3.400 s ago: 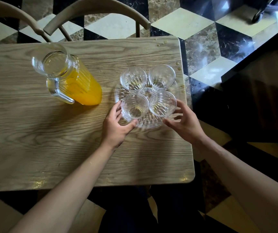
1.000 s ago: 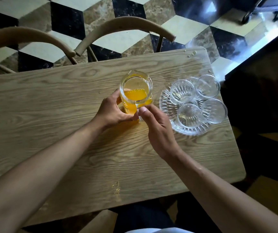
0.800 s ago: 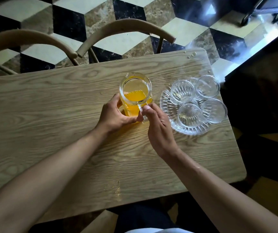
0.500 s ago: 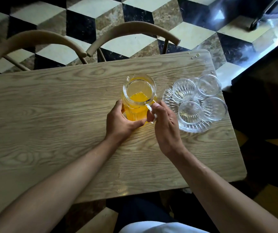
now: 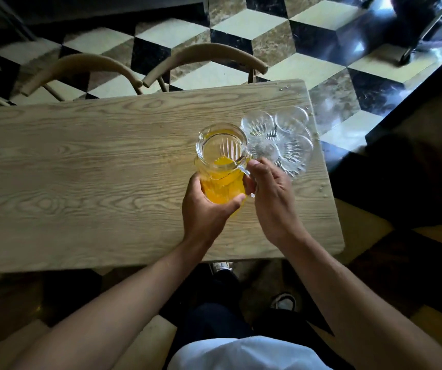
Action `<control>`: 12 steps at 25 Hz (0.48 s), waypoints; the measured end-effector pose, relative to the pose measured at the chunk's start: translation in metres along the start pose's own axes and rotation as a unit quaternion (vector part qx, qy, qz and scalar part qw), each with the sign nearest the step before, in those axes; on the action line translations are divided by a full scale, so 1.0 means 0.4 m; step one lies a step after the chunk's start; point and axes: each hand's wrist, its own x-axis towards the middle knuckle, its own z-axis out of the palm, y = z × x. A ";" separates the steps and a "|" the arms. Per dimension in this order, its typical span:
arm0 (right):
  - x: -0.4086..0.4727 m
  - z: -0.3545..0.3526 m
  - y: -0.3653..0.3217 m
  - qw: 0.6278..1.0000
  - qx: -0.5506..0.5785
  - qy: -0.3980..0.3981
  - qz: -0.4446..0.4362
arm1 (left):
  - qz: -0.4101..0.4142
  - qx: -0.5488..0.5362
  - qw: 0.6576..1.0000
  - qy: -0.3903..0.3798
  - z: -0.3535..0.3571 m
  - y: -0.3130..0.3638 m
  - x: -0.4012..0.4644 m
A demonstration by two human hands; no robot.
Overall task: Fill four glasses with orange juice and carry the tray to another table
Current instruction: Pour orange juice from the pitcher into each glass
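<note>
A ribbed glass pitcher (image 5: 221,156) partly full of orange juice is held above the wooden table (image 5: 81,169), raised toward the camera. My left hand (image 5: 205,212) wraps around its lower body. My right hand (image 5: 272,198) grips its clear handle. Just right of it, a round clear glass tray (image 5: 298,168) sits near the table's right edge with several empty ribbed glasses (image 5: 292,120) on it. The pitcher's rim hides part of the nearest glass.
Two curved wooden chair backs (image 5: 204,53) stand along the table's far side. A dark counter (image 5: 414,156) lies to the right across a gap of checkered floor. A few droplets mark the table's right edge.
Both hands took hold of the pitcher and have lifted it off the table, toward the tray. The camera view has pulled back and shifted.
</note>
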 end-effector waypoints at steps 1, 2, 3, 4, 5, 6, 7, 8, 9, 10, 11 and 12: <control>-0.019 -0.029 -0.013 1.000 -0.003 -0.006 0.003 | 0.002 -0.006 1.000 -0.003 0.019 0.008 -0.036; -0.034 -0.057 -0.026 1.000 -0.010 -0.012 0.007 | 0.004 -0.013 1.000 -0.009 0.038 0.016 -0.066; -0.049 -0.083 -0.040 1.000 -0.020 -0.018 0.010 | 0.006 -0.022 1.000 -0.016 0.056 0.022 -0.094; -0.066 -0.114 -0.057 0.999 -0.028 -0.022 0.010 | 0.005 -0.033 0.999 -0.024 0.077 0.032 -0.128; -0.080 -0.145 -0.074 0.999 -0.035 -0.024 0.007 | 0.005 -0.048 0.998 -0.033 0.099 0.044 -0.157; -0.092 -0.176 -0.089 0.999 -0.045 -0.025 0.006 | 0.006 -0.063 0.997 -0.046 0.123 0.053 -0.183; -0.100 -0.206 -0.102 0.998 -0.059 -0.024 0.005 | 0.005 -0.081 0.995 -0.061 0.146 0.063 -0.203; -0.104 -0.235 -0.113 0.997 -0.073 -0.021 0.003 | 0.003 -0.097 0.992 -0.078 0.168 0.069 -0.218; -0.104 -0.261 -0.123 0.996 -0.083 -0.017 0.000 | 0.002 -0.108 0.990 -0.093 0.189 0.074 -0.227; -0.100 -0.287 -0.131 0.996 -0.091 -0.013 -0.002 | 0.002 -0.116 0.988 -0.106 0.210 0.080 -0.233; -0.094 -0.310 -0.136 0.995 -0.099 -0.007 -0.002 | 0.002 -0.119 0.986 -0.116 0.230 0.082 -0.235; -0.087 -0.330 -0.140 0.994 -0.107 0.001 -0.003 | 0.001 -0.119 0.985 -0.125 0.249 0.083 -0.236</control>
